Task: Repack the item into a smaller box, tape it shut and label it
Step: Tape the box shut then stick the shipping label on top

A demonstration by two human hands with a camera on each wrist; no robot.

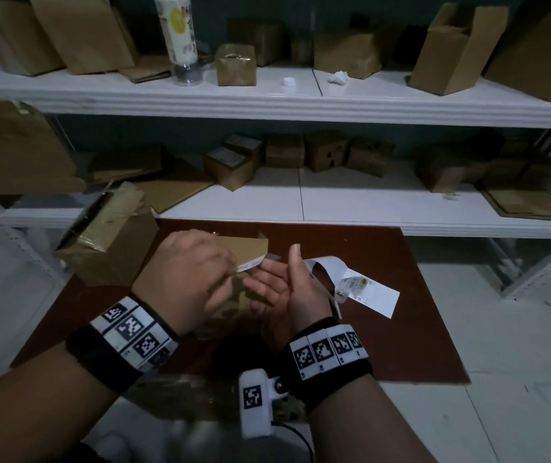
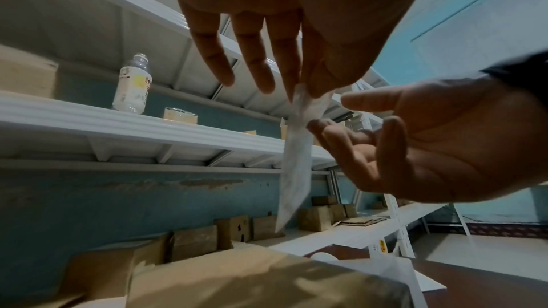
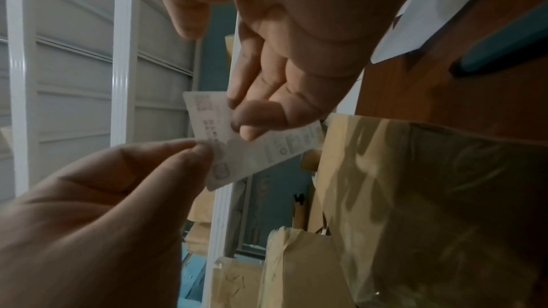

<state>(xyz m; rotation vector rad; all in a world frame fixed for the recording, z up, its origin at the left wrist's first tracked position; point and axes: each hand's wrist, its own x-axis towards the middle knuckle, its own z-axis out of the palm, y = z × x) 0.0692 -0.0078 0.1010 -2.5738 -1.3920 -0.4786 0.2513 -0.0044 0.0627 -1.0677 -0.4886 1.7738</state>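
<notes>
My left hand [image 1: 234, 266] pinches a white printed label [image 1: 250, 263] between thumb and forefinger, held above a small brown box [image 1: 234, 305] wrapped in shiny tape. In the left wrist view the label [image 2: 296, 153] hangs down from that hand [image 2: 299, 89]. My right hand [image 1: 272, 274] stands palm inward beside it, thumb up, and grips nothing. Its fingertips [image 3: 247, 134] touch the label's [image 3: 275, 151] printed face, while the left hand [image 3: 204, 149] pinches a lower corner. The taped box [image 3: 430, 196] lies just below.
A larger taped carton [image 1: 110, 242] stands at the left of the brown board [image 1: 401, 329]. White backing paper [image 1: 367, 290] lies curled at the right. White shelves [image 1: 301, 98] behind hold several cardboard boxes and a plastic bottle [image 1: 177, 35].
</notes>
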